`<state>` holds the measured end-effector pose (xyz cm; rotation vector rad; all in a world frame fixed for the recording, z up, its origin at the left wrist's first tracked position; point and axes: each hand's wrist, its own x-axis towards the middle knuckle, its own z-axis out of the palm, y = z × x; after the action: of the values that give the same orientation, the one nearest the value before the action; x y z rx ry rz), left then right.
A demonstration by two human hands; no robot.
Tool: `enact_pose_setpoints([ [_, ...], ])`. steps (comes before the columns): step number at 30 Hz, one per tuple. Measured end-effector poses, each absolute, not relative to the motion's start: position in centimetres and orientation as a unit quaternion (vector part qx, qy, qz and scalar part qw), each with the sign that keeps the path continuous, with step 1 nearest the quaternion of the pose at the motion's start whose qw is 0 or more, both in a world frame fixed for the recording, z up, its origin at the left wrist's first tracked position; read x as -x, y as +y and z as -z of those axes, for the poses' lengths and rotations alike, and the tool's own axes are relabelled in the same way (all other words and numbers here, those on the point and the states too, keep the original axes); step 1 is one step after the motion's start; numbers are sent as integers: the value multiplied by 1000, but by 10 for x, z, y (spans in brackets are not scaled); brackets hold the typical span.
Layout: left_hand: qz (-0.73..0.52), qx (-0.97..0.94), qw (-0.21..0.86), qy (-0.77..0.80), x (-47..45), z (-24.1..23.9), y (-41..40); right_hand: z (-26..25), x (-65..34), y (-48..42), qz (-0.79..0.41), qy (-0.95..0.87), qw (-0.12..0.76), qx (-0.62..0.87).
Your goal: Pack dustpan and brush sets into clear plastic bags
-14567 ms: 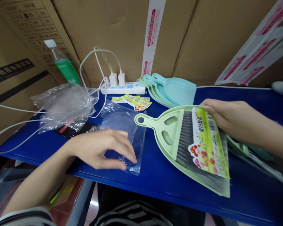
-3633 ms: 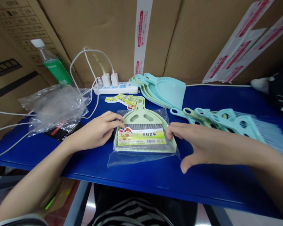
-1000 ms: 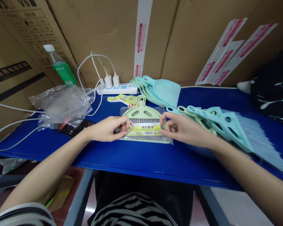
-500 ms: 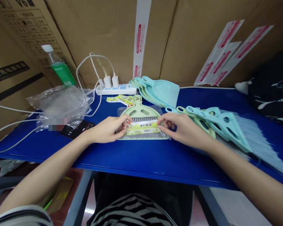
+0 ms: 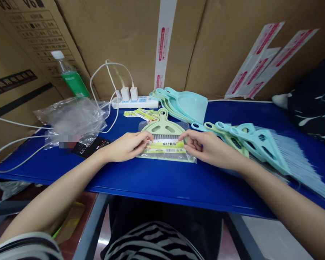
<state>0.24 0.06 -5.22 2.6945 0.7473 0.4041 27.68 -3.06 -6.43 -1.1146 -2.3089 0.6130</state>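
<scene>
A light green dustpan and brush set lies in a clear plastic bag on the blue table, handle pointing away from me. Across its grey bristles rests a yellow-and-white paper label. My left hand is at the label's left end, thumb and index finger closed on its edge; the exact grip is partly hidden. At the right end is my right hand, its thumb and index finger apart and the other fingers curled. The right index fingertip is close to the label's upper right corner.
Stacked dustpans stand behind, and several brushes lie at right. More labels sit near the power strip. Plastic bags, a phone, cables and a bottle occupy the left. Cardboard rises behind.
My right thumb and index finger have parted at the label's right end. The label now lies flatter across the bristles. The view has shifted slightly.
</scene>
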Motion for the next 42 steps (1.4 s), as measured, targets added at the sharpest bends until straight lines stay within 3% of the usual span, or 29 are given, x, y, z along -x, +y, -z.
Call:
enact_pose_setpoints([
  [42,-154,-949,130,244,-1,57,4,68,-278,-29,-158,-873,267,376],
])
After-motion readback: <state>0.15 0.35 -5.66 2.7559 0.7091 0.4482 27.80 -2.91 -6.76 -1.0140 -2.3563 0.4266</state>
